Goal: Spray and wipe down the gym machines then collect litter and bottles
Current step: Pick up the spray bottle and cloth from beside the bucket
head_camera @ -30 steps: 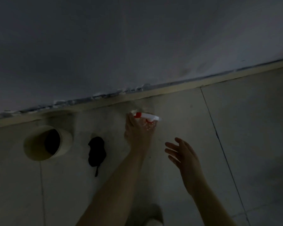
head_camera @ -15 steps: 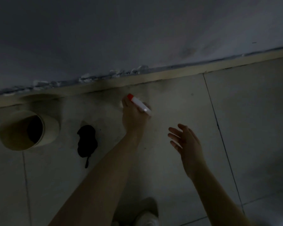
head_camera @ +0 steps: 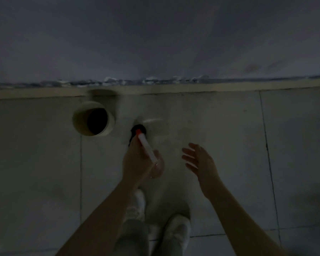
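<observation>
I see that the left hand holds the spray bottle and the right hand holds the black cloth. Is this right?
Not quite. The right hand holds nothing: its fingers are spread open. The black cloth lies on the floor, just past the red tip of the spray bottle. The left hand does hold the spray bottle. The head view shows this.

Left hand grips the spray bottle; right hand hovers alongside, fingers spread.
</observation>
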A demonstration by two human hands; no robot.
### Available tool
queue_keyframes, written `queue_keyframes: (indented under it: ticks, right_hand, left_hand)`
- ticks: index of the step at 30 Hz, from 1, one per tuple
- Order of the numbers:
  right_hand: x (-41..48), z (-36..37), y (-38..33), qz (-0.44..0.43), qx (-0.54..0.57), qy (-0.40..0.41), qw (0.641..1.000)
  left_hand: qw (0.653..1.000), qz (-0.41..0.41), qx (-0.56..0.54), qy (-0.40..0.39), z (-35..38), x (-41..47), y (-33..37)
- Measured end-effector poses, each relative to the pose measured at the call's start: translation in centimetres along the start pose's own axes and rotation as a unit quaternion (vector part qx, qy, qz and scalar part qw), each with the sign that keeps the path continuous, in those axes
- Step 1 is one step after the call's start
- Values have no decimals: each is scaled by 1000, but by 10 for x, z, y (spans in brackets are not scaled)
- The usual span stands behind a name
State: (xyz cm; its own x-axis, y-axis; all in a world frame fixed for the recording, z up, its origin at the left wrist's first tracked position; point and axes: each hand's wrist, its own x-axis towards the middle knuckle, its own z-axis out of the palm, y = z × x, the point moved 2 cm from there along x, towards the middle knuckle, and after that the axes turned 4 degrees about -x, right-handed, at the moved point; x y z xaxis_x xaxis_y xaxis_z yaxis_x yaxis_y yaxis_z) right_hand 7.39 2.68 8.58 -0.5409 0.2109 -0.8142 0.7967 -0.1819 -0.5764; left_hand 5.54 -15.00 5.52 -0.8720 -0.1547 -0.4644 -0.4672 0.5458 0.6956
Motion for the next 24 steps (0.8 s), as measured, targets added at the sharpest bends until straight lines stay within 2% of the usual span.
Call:
queue_keyframes:
  ticks: [4, 7, 11, 16, 20, 24]
  right_hand:
    - [13, 55, 18, 47, -44, -41, 997]
    - [33, 90, 33, 62, -101, -40, 992]
    - [60, 122, 52, 4, -194, -32, 981]
    - [101, 155, 71, -72, -412, -25, 908]
    - [126, 181, 87, -93, -585, 16, 805]
    - [139, 199, 100, -102, -608, 103, 781]
  left_hand:
    - [999, -3, 35, 25, -38, -9, -46]
    - [996, -19, 50, 66, -60, -9, -75]
    - [995, -31, 58, 80, -86, -3, -113]
    - [995, -26, 63, 73, -114, 10, -152]
    - [996, -39, 51, 62, -126, 20, -173]
    - [996, -42, 37, 64, -130, 26, -184]
